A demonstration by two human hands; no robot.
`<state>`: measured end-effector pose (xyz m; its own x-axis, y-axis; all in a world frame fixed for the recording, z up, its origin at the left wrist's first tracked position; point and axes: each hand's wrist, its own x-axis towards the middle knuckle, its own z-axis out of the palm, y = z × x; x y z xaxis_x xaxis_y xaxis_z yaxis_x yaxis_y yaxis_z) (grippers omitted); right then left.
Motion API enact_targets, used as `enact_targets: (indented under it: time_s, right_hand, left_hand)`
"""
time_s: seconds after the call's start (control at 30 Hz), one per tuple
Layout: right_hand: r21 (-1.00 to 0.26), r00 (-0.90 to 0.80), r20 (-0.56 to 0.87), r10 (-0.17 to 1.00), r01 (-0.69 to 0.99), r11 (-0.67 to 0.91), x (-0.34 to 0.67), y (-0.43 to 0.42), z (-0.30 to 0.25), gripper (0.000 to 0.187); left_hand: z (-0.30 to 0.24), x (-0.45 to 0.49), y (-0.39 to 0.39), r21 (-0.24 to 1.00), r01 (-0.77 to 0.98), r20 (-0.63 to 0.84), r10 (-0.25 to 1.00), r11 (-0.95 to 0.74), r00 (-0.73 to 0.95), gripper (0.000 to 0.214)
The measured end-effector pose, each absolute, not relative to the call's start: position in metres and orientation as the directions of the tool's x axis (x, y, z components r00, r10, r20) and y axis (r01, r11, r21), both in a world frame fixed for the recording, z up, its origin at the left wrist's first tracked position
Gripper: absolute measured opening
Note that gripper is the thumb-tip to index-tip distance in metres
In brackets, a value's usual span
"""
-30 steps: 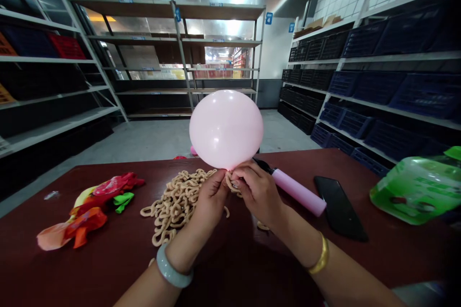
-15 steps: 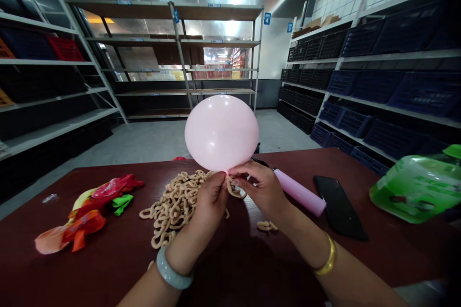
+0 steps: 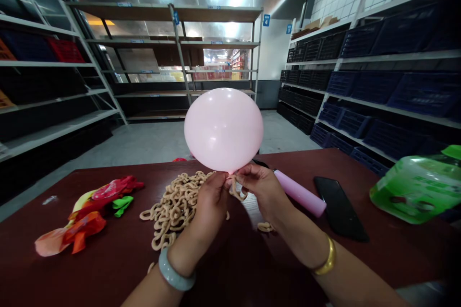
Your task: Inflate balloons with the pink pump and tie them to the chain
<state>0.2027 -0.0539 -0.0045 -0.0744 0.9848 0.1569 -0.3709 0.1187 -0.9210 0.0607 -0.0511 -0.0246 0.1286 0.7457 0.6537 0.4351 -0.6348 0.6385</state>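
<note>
An inflated pale pink balloon (image 3: pixel 223 129) stands upright above the dark red table (image 3: pixel 108 259). My left hand (image 3: pixel 211 196) pinches its neck from the left, fingers closed. My right hand (image 3: pixel 261 187) pinches the same neck from the right, and a short beige clip piece (image 3: pixel 236 189) hangs between the two hands. Just behind and left of my left hand lies a heap of beige linked clips (image 3: pixel 175 204). One loose beige clip (image 3: pixel 265 226) sits on the table under my right wrist.
A pink hand pump (image 3: pixel 298 196) and a black phone (image 3: pixel 340 208) lie right of my hands. A green plastic bag (image 3: pixel 414 187) sits at the far right. Flat deflated balloons (image 3: pixel 84 211) in red, orange and green lie at the left. Shelving racks surround the table.
The balloon dipped slightly and then rose again, tilting a little. Both hands stayed pinched on its neck, shifting only slightly.
</note>
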Motion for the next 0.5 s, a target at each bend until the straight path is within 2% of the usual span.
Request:
enact_targets:
  time_s: [0.1,0.23,0.4,0.5]
  right_hand:
    - [-0.876,-0.115,0.158,0.981,-0.475,0.085,0.198,-0.055,-0.006,0.018]
    - [-0.828,-0.077,0.119,0.990,-0.558,0.056,0.194,-0.052,-0.012,0.010]
    - [-0.789,-0.027,0.058,0.998,-0.614,0.030,0.197,-0.040,-0.018,0.012]
    - [-0.766,0.006,0.069,0.998,-0.641,0.057,0.199,-0.033,-0.019,0.017]
  left_hand:
    - [-0.026,0.063,-0.054,0.698,0.414,0.620,0.782,-0.585,0.059,0.023]
    - [-0.035,0.069,-0.053,0.804,0.306,0.525,0.850,-0.510,0.036,0.026]
    - [-0.044,0.081,-0.051,0.956,0.027,0.283,0.943,-0.292,0.175,0.036]
    - [-0.041,0.086,-0.053,0.986,-0.115,0.146,0.955,-0.119,0.259,0.042]
